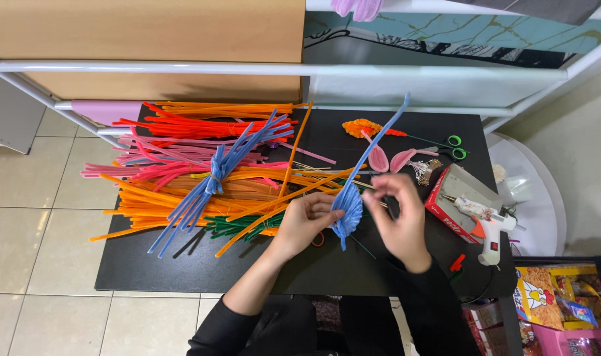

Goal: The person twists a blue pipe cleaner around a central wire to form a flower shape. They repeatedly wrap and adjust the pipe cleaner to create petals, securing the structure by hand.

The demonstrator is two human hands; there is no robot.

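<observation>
My left hand [302, 223] pinches the side of a blue pipe-cleaner petal [348, 206] shaped like a fan. My right hand [401, 221] holds the same piece near its upper edge, where one long blue pipe cleaner [384, 129] runs up and away to the right. Both hands hover over the black table [142, 267]. Left of my hands lies a bundle of blue pipe cleaners [211, 177] on a heap of orange, pink, red and green ones [162, 158].
Pink petals [387, 160], an orange flower [362, 126] and green-handled scissors [453, 146] lie at the table's back. A white glue gun [484, 221] rests on a red box [449, 198] at the right. A white metal rack [248, 68] stands behind the table.
</observation>
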